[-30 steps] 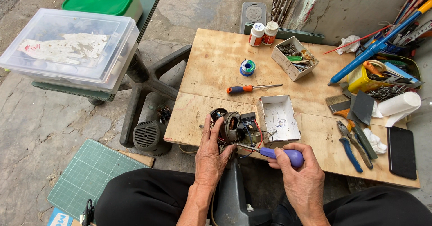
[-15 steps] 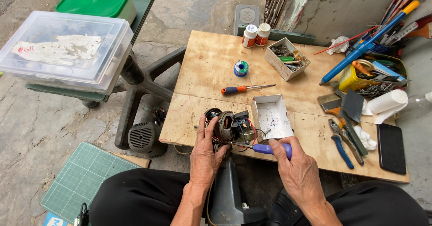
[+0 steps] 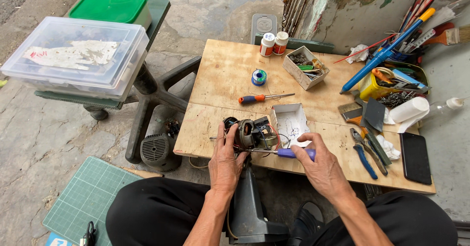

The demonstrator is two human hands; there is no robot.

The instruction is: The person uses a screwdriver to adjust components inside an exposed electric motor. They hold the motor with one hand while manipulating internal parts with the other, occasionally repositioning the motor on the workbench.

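A small electric motor (image 3: 253, 134) with copper windings and red wires sits at the near edge of a low plywood table (image 3: 220, 79). My left hand (image 3: 226, 159) grips the motor's left side. My right hand (image 3: 320, 165) holds a purple-handled screwdriver (image 3: 289, 152), its shaft pointing left into the motor. A dark plastic stand (image 3: 252, 207) rises between my knees beneath the motor.
An open white cardboard box (image 3: 292, 122), an orange-handled screwdriver (image 3: 262, 98), a solder spool (image 3: 259, 77), a parts box (image 3: 306, 67), two small bottles (image 3: 273, 43), blue pliers (image 3: 364, 154), a black phone (image 3: 415, 158) and a tool clutter lie on the table. Clear plastic bin (image 3: 78, 55) on a stool left; green cutting mat (image 3: 85, 197) on the ground.
My right hand has shifted slightly left, bringing the screwdriver tip closer into the motor. My left hand stays on the motor.
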